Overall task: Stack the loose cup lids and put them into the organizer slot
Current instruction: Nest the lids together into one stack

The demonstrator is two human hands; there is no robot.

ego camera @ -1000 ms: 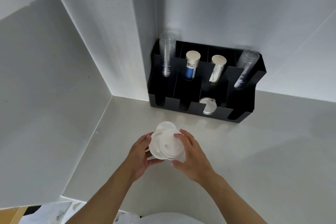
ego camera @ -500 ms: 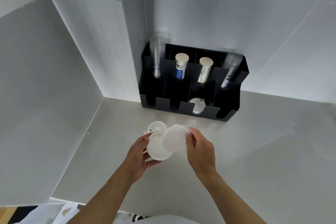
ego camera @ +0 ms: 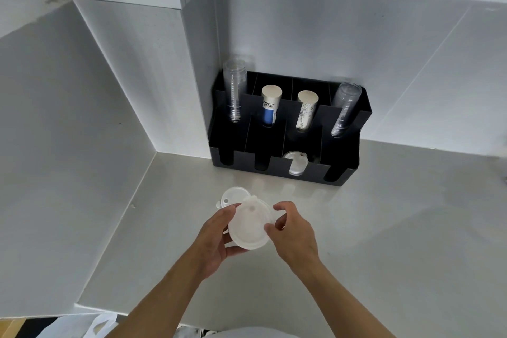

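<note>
I see the left hand (ego camera: 216, 239) and right hand (ego camera: 293, 233) together grasping a white lid stack (ego camera: 248, 225) above the counter (ego camera: 384, 228), with 1 loose lid (ego camera: 233, 195) behind it. The black organizer (ego camera: 285, 129) holds more lids (ego camera: 296, 164) in its 3rd front slot (cup printing is illegible).

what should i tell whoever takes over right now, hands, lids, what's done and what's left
Left hand: cradles the lid stack from below.
Right hand: fingers pinch the stack's right edge.
One loose lid lies on the counter just behind the stack.
Organizer: third front slot already holds lids.
Left: add the loose lid, square the stack, slide it into that slot.
</note>
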